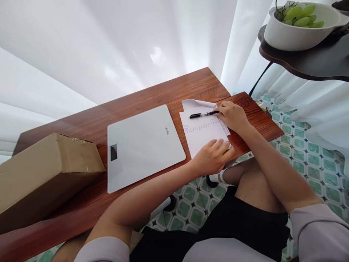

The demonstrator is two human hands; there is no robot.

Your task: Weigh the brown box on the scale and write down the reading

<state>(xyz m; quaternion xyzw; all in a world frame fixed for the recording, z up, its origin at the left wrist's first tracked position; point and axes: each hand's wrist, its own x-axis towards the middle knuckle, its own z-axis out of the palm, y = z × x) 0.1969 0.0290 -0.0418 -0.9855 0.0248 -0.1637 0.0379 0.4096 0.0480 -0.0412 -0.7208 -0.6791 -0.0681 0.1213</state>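
Nearest you are your two forearms, reaching out over your lap to the wooden table. You have one sheet of paper there, one black pen, one white scale and one cardboard box. Your left hand lies flat, fingers loosely curled, pressing the paper's near edge and gripping nothing. Your right hand rests at the paper's far right side, fingers closed round the end of the pen, which lies across the sheet pointing left. One bowl of green grapes sits on a dark shelf, well apart.
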